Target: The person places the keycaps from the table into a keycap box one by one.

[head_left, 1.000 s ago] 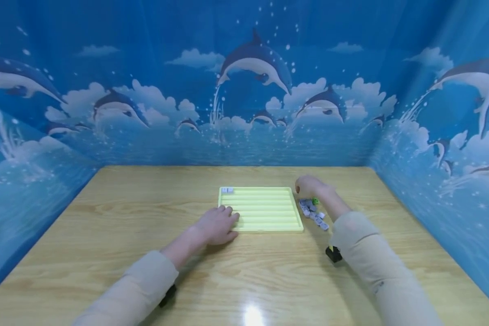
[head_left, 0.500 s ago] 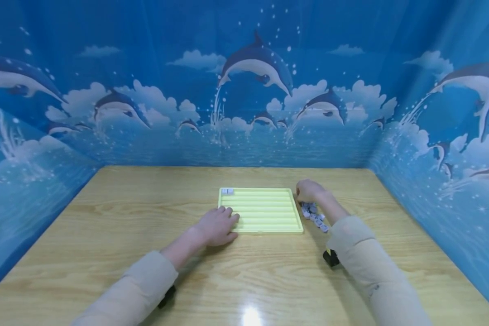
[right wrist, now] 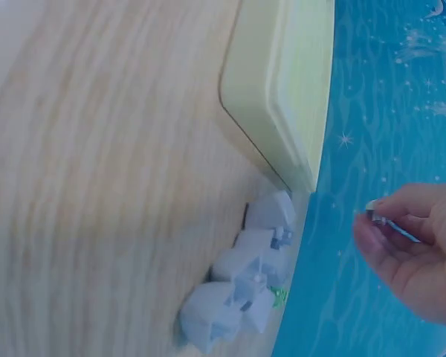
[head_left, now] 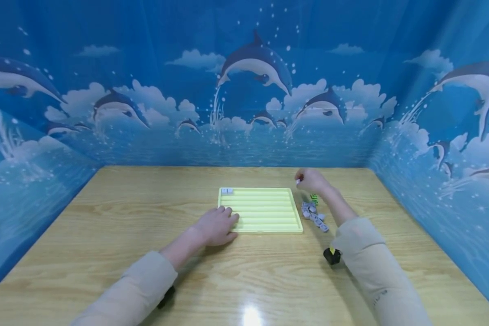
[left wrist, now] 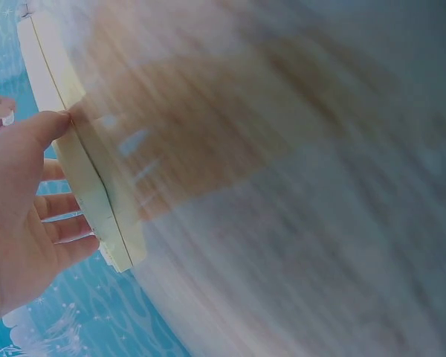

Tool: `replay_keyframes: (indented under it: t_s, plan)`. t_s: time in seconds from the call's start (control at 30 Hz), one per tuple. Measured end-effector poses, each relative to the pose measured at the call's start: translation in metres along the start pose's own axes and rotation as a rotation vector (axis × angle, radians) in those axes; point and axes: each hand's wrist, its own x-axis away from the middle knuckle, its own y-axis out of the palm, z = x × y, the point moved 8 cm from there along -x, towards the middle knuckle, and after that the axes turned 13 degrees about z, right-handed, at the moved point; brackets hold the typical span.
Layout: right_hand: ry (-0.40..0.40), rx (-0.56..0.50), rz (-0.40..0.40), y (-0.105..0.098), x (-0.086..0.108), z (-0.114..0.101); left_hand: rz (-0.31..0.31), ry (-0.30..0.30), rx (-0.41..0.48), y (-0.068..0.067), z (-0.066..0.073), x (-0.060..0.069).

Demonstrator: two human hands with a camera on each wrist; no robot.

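Note:
A pale yellow ridged tray (head_left: 269, 210) lies on the table, two small light tiles (head_left: 227, 191) side by side in its far left corner. My left hand (head_left: 215, 227) rests over the tray's near left part. The left wrist view has its thumb against the tray's side (left wrist: 97, 197) and the fingers of the left hand (left wrist: 22, 197) loosely extended. Right of the tray lies a pile of light tiles (head_left: 314, 217). Beyond the pile, my right hand (head_left: 313, 180) pinches one small tile (head_left: 298, 181); the right wrist view shows that tile (right wrist: 372, 210) between thumb and fingertips.
A small green item (head_left: 314, 198) lies at the far side of the pile. Black pieces show under both sleeves, one beside the right cuff (head_left: 332, 256). A blue dolphin-print curtain (head_left: 179, 145) stands behind and along both sides of the wooden table (head_left: 118, 217).
My right hand has moved up and away from the pile, and a tile now shows in its fingertips. The green item is in view again. My left hand has stayed on the tray.

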Motion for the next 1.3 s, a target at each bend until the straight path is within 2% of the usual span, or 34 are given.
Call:
replay_keyframes:
  t_s: [0.1,0.2,0.4,0.57,0.8,0.9,1.07,1.3]
  plan:
    - [-0.053,-0.046,0.057,0.000,-0.001,-0.009,0.001,0.003,0.004,0.000,0.000,0.000]
    - [-0.073,-0.111,0.095,0.003,-0.001,-0.016,0.015,0.011,0.007,0.000,0.001,0.000]
    - [-0.003,-0.269,0.102,0.011,0.001,-0.029,0.027,0.011,0.018,0.002,0.001,0.001]
    - [0.035,-0.351,0.104,0.019,0.002,-0.044,0.027,0.007,0.013,0.002,0.000,0.001]
    - [0.032,-0.439,0.118,0.030,0.001,-0.062,0.027,0.003,0.010,0.004,-0.001,0.002]
    - [-0.012,-0.466,0.150,0.033,-0.002,-0.072,0.031,-0.002,0.012,0.005,-0.002,0.002]
    - [-0.092,-0.445,0.177,0.041,-0.008,-0.092,0.040,0.003,0.011,0.004,-0.003,0.002]
    - [-0.087,-0.412,0.127,0.063,-0.015,-0.109,0.044,0.030,-0.003,0.000,0.000,-0.001]
